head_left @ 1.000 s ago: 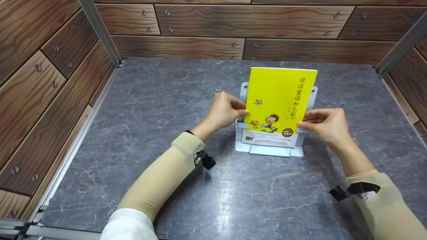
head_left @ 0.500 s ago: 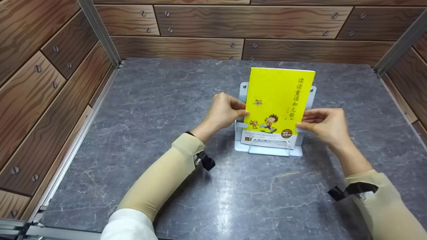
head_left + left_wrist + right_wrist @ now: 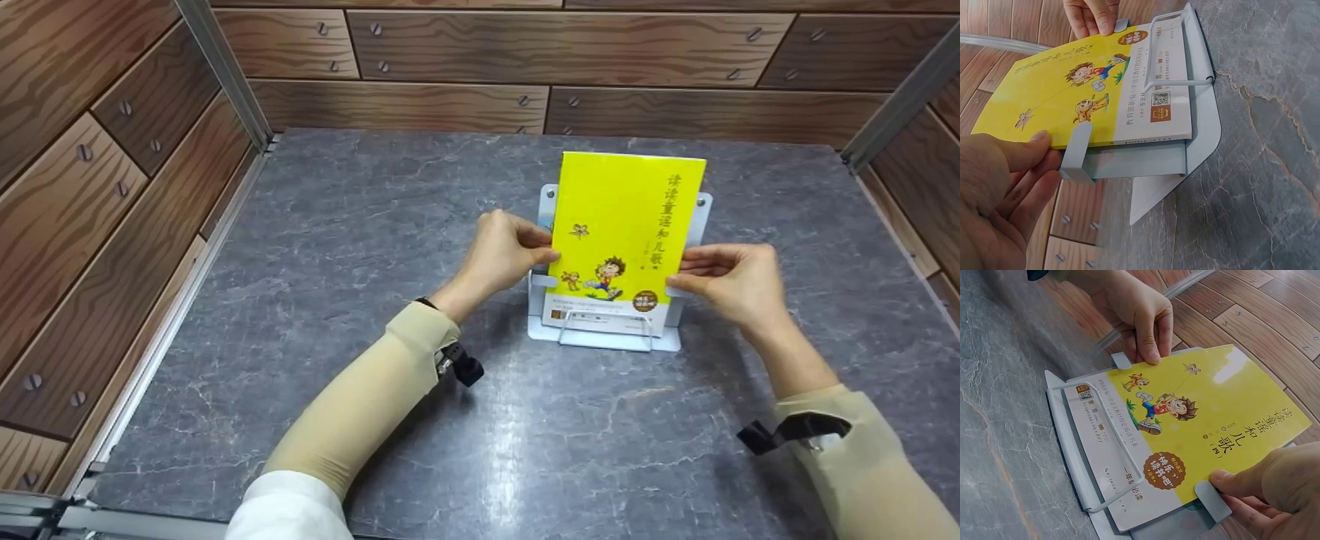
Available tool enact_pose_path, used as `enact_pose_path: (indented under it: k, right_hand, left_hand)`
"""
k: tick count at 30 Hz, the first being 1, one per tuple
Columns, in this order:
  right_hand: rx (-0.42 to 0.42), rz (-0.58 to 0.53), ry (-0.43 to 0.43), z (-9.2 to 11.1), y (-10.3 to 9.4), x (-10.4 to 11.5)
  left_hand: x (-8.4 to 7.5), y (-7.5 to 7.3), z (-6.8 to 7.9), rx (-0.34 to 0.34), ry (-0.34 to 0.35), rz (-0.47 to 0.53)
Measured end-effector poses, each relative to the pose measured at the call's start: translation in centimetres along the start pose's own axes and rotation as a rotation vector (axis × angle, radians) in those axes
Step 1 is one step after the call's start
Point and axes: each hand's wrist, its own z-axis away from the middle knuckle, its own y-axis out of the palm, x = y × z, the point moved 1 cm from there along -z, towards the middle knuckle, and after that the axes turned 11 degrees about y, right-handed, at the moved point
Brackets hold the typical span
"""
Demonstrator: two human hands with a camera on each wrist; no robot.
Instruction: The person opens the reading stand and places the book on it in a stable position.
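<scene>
A yellow children's book (image 3: 619, 210) with a cartoon boy and a white lower band leans upright on a white metal book stand (image 3: 544, 331). My left hand (image 3: 506, 247) pinches its left edge, thumb on the cover and fingers behind, just above the stand's left side clip (image 3: 1077, 153). On the opposite edge, my right hand (image 3: 739, 285) holds the book the same way beside the right clip (image 3: 1213, 501). The wire loop (image 3: 1182, 82) at the stand's foot crosses in front of the white band. Most of the stand's back plate is hidden by the book.
The stand rests on a dark grey marbled table (image 3: 375, 225). Wood-patterned panels (image 3: 570, 49) rise behind and at both sides, with metal frame posts (image 3: 229, 75) at the corners. Each wrist carries a black camera strap (image 3: 814, 426).
The book's right side has shifted slightly left, and its lower edge sits a little lower behind the wire loop. Both hands keep their hold, the right one moving marginally left with the book.
</scene>
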Motion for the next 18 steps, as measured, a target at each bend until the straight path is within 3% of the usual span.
enact_pose_path:
  k: [10, 18]
  right_hand:
    - [-0.016, -0.04, -0.037, 0.11, 0.05, -0.05]
    - [-0.069, -0.005, -0.028, 0.23, -0.33, -0.12]
  left_hand:
    - [-0.03, -0.31, 0.36, -0.027, -0.019, -0.002]
    - [0.03, -0.7, 0.7, -0.038, -0.019, 0.013]
